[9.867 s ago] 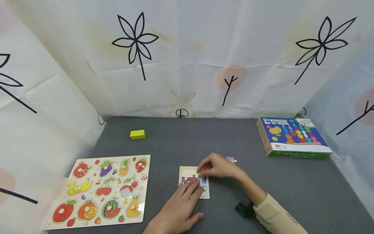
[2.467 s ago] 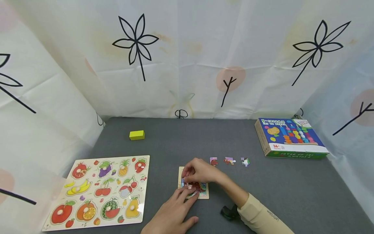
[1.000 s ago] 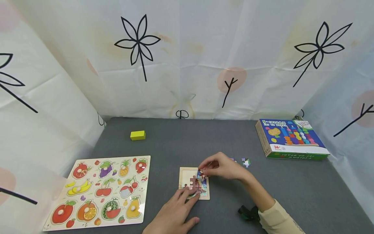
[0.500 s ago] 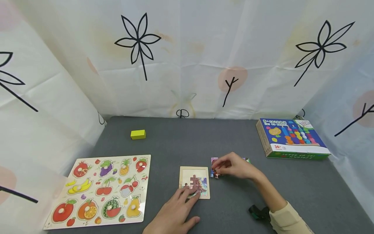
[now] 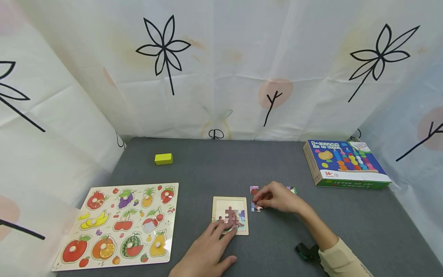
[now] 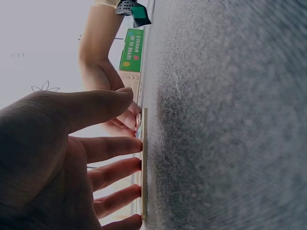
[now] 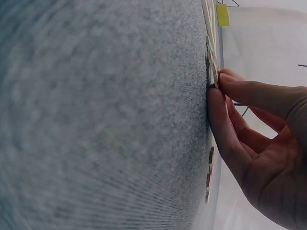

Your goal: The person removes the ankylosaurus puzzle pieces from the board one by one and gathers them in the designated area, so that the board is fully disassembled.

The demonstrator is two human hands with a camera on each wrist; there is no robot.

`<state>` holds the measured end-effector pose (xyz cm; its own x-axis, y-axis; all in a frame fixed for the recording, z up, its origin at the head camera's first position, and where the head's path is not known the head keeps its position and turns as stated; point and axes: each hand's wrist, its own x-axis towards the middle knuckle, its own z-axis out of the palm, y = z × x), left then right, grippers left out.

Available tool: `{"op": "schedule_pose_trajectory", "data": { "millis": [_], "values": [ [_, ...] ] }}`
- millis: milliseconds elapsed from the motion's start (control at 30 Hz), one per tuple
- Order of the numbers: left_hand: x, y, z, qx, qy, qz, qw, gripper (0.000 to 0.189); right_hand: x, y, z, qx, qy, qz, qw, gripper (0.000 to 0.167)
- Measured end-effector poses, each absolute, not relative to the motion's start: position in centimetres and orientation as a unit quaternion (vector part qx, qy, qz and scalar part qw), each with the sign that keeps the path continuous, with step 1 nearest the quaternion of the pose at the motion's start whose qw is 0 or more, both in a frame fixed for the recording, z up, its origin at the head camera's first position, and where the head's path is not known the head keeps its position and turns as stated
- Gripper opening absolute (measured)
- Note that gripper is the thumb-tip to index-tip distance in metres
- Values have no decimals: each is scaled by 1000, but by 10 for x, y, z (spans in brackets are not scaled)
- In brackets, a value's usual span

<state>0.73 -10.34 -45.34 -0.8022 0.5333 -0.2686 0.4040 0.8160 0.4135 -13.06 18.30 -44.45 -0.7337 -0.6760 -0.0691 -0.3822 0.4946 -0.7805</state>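
Note:
My left hand point(image 5: 207, 248) lies with fingers extended on the lower edge of a small wooden puzzle tray point(image 5: 230, 198). Joined brown and blue pieces point(image 5: 235, 217) fill part of its lower right. In the left wrist view, the fingertips touch the tray's edge point(image 6: 144, 191). To the right of the tray, my right hand point(image 5: 281, 198) pinches a jigsaw piece point(image 5: 253, 208) between thumb and finger. The right wrist view shows this thin piece point(image 7: 212, 60) tilted, low over the table. Just behind it lies another jigsaw piece point(image 5: 254, 189), purple and red.
A green and white jigsaw piece point(image 5: 293, 189) shows past my right knuckles. The fruit peg board point(image 5: 138, 207) lies at left, with a yellow block point(image 5: 163, 159) behind it. A bead-set box point(image 5: 347, 163) sits at the back right.
My right hand has carried the jigsaw piece from the tray's right side out to the table on the right, then lowered slightly. My left hand has stayed on the tray.

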Motion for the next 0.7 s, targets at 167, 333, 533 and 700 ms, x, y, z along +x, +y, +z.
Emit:
{"op": "schedule_pose_trajectory", "data": {
  "millis": [167, 333, 533, 700],
  "values": [
    [6, -103, -454, 246, 934, 166, 197, 71, -130, 180, -442, -305, 854, -382, 180, 10],
    [5, -102, -455, 246, 934, 164, 201, 71, -130, 179, -441, -301, 855, -381, 181, 10],
    [7, -103, -456, 255, 937, 158, 179, 71, -131, 180, -442, -295, 855, -387, 181, 10],
    [9, -103, -456, 261, 939, 155, 159, 71, -134, 182, -441, -298, 854, -389, 178, 10]
  ]
}}
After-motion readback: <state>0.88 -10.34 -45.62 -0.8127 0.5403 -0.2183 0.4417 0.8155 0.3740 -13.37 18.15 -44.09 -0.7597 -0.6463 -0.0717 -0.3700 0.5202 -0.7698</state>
